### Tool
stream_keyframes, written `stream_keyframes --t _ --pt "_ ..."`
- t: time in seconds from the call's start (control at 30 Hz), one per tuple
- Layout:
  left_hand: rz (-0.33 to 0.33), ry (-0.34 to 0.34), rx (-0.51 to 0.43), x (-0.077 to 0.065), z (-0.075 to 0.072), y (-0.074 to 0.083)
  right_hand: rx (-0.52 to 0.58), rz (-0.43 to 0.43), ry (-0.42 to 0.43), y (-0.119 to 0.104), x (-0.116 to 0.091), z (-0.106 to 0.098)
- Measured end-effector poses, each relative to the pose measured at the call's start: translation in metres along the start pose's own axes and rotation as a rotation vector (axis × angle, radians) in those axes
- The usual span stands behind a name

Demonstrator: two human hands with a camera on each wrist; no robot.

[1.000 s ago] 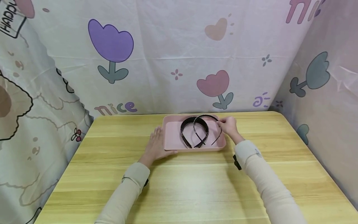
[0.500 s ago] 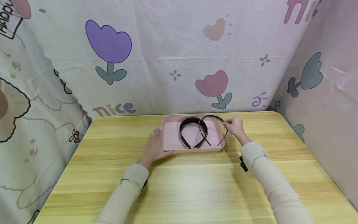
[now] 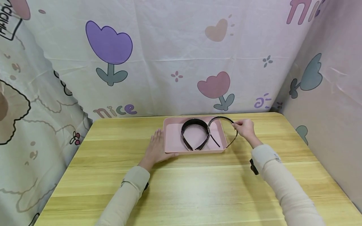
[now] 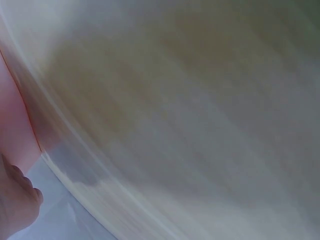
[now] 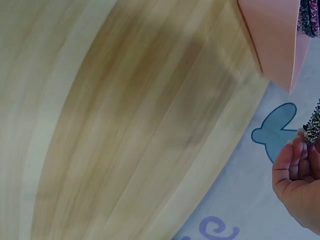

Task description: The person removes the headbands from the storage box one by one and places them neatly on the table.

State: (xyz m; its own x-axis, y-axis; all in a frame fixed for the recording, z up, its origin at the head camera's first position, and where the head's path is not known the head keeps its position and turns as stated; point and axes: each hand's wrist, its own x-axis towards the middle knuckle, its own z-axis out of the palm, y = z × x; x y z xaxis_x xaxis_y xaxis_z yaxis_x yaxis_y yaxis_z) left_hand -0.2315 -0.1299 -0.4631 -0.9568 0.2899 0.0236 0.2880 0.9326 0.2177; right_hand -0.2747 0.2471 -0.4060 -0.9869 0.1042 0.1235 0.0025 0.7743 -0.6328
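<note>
My right hand pinches a thin black toothed headband by its right side, held over the right end of a pink tray. In the right wrist view a speckled, beaded bit of that headband shows between the fingertips. Inside the tray lie black headbands, overlapping so that I cannot tell how many. My left hand rests with straight fingers along the tray's left side, its thumb at the front edge. Only part of that hand and of the pink tray wall appears in the left wrist view.
The tray stands near the back edge of a wooden table. Behind the table hangs a white patterned cloth, with more cloth along the right side and the left.
My right hand has moved to the right with the thin headband, drawing it away from the headbands in the tray and partly past the tray's right end. The left hand has stayed in place.
</note>
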Motion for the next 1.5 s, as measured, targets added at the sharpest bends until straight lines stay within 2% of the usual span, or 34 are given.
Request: stream_keyframes --t 0.27,0.43,0.77,1.0,1.33,1.5 --pt "0.011 0.027 -0.013 0.0 0.001 -0.001 -0.017 0.03 0.004 0.011 -0.003 -0.009" --pt "0.01 0.019 -0.006 0.0 0.003 -0.002 -0.016 0.062 -0.003 0.019 -0.005 -0.013" --pt "0.004 0.013 -0.005 0.001 0.005 -0.002 -0.024 0.061 0.036 0.039 -0.009 -0.026" --pt "0.018 0.034 -0.001 0.0 0.004 -0.002 -0.027 0.074 0.08 0.054 -0.012 -0.034" --pt "0.013 0.032 -0.04 0.0 0.005 -0.003 -0.025 0.105 0.065 0.067 -0.01 -0.029" --pt "0.02 0.053 -0.04 0.001 0.006 -0.003 -0.022 0.121 0.065 0.07 -0.007 -0.024"
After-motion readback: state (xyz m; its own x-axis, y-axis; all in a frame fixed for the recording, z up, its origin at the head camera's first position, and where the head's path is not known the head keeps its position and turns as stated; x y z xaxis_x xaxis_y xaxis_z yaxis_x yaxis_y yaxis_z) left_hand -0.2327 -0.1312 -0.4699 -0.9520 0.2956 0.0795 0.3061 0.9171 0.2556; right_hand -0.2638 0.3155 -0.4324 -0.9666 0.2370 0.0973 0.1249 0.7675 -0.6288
